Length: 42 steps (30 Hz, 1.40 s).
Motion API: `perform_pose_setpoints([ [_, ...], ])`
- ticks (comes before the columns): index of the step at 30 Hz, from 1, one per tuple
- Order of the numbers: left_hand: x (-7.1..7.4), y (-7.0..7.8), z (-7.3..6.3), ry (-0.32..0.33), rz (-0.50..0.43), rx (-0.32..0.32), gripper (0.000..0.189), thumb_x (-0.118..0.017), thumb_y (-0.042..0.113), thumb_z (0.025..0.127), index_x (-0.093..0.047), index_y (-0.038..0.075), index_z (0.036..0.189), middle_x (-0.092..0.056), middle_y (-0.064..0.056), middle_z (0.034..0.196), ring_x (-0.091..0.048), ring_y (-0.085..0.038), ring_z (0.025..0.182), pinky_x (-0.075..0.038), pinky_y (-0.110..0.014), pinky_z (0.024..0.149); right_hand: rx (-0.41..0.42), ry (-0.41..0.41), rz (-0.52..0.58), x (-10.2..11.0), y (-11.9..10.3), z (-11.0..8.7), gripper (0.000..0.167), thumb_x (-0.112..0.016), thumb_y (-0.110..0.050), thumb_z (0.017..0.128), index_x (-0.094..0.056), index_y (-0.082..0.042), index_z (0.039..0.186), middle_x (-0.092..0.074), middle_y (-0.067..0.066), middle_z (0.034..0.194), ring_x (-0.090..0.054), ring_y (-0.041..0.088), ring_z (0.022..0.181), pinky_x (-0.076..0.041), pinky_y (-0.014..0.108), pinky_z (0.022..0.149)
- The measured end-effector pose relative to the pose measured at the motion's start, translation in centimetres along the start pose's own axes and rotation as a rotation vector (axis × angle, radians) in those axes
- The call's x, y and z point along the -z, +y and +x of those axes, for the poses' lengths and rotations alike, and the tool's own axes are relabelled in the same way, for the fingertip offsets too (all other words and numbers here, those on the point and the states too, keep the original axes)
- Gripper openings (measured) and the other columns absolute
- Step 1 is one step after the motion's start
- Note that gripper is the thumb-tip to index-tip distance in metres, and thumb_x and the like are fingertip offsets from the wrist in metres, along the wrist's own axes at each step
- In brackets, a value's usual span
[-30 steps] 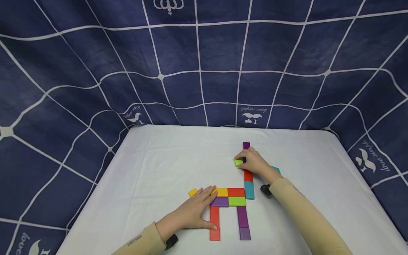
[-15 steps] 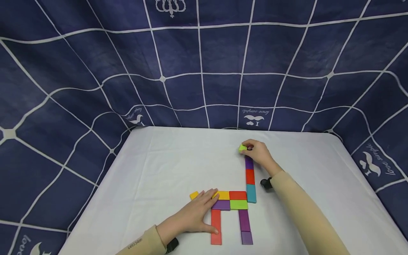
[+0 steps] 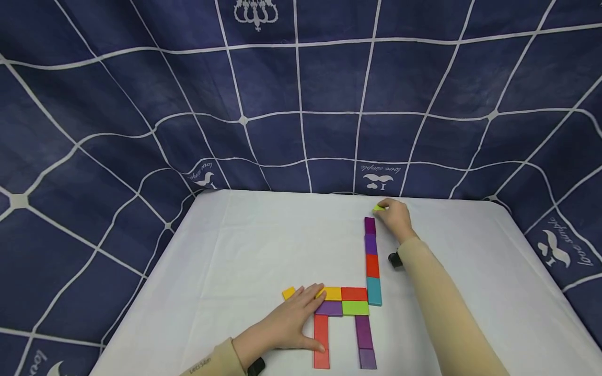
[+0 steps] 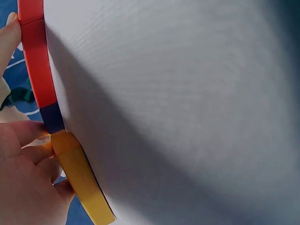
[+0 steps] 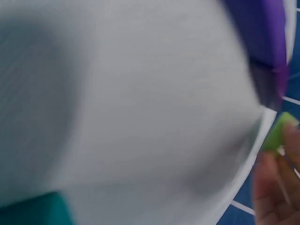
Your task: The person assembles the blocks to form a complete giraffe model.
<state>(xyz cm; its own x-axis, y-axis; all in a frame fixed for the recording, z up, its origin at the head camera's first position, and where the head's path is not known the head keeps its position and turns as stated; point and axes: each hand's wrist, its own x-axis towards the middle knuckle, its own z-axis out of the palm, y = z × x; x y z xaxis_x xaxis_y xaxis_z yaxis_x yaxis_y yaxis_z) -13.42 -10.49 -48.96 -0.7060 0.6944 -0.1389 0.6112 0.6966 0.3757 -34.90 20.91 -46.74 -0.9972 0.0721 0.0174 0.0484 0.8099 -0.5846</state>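
My right hand (image 3: 397,216) pinches a lime green block (image 3: 378,208) between thumb and fingers, beyond the far end of a column of blocks. That column runs from a dark purple block (image 3: 370,225) through a violet one and a red one (image 3: 372,266) to a teal block (image 3: 374,291). With fingers spread, my left hand (image 3: 289,324) rests over the left side of the flat block figure, its thumb on the red leg blocks (image 3: 321,329) and its fingertips at a yellow block (image 3: 333,293). Another yellow block (image 4: 82,178) slants out beside that hand.
Two purple blocks (image 3: 363,332) form the right leg, under a lime green block (image 3: 356,308) and a red one. At the lower left of the right wrist view lies a loose teal block (image 5: 35,211). A dark blue curtain (image 3: 329,78) surrounds the white tabletop (image 3: 254,235).
My right hand has carried the lime green block away from me and slightly right, past the column's far end, uncovering the dark purple and violet blocks. My left hand has stayed on the figure.
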Motion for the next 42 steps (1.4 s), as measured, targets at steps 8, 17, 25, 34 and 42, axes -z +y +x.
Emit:
perform_pose_setpoints([
  [8, -0.2, 0.1, 0.0, 0.001, 0.012, -0.009, 0.108, -0.061, 0.078, 0.076, -0.031, 0.011, 0.155, -0.021, -0.005, 0.165, -0.023, -0.023, 0.151, -0.027, -0.045, 0.122, -0.012, 0.015, -0.005, -0.9, 1.1, -0.6, 0.035, -0.053, -0.008, 0.093, -0.065, 0.009, 0.121, -0.06, 0.03, 0.127, -0.055, 0.042, 0.12, -0.046, 0.052, 0.104],
  [17, 0.0, 0.1, 0.0, 0.002, 0.008, 0.002, 0.108, -0.061, 0.077, 0.076, -0.031, 0.01, 0.155, -0.021, -0.005, 0.165, -0.023, -0.022, 0.151, -0.027, -0.044, 0.122, -0.004, 0.003, 0.009, -1.6, 0.4, -1.1, 0.045, -0.063, -0.02, 0.093, -0.061, 0.011, 0.125, -0.055, 0.031, 0.125, -0.054, 0.043, 0.118, -0.044, 0.052, 0.106],
  [25, -0.2, 0.1, 0.1, -0.012, -0.016, 0.008, 0.108, -0.061, 0.077, 0.076, -0.029, 0.012, 0.156, -0.018, -0.003, 0.166, -0.02, -0.021, 0.152, -0.026, -0.044, 0.122, 0.098, -0.077, -0.066, -1.9, 0.3, -0.6, 0.053, -0.063, -0.024, 0.095, -0.053, 0.01, 0.135, -0.049, 0.028, 0.141, -0.045, 0.045, 0.133, -0.035, 0.053, 0.115],
  [34, 0.1, 0.2, 0.0, -0.023, -0.027, 0.027, 0.108, -0.062, 0.077, 0.075, -0.029, 0.014, 0.156, -0.019, -0.002, 0.166, -0.02, -0.021, 0.152, -0.026, -0.044, 0.122, 0.156, -0.132, -0.064, -1.9, 0.6, -0.7, 0.049, -0.06, -0.017, 0.098, -0.049, 0.008, 0.139, -0.045, 0.024, 0.148, -0.038, 0.044, 0.139, -0.03, 0.054, 0.117],
  [42, 0.1, 0.1, 0.1, -0.022, -0.03, 0.018, 0.107, -0.061, 0.077, 0.076, -0.029, 0.013, 0.156, -0.018, -0.003, 0.166, -0.021, -0.021, 0.152, -0.026, -0.045, 0.122, 0.164, -0.141, -0.056, -2.1, 0.6, -0.9, 0.046, -0.057, -0.014, 0.099, -0.048, 0.007, 0.14, -0.045, 0.022, 0.149, -0.037, 0.042, 0.141, -0.029, 0.054, 0.118],
])
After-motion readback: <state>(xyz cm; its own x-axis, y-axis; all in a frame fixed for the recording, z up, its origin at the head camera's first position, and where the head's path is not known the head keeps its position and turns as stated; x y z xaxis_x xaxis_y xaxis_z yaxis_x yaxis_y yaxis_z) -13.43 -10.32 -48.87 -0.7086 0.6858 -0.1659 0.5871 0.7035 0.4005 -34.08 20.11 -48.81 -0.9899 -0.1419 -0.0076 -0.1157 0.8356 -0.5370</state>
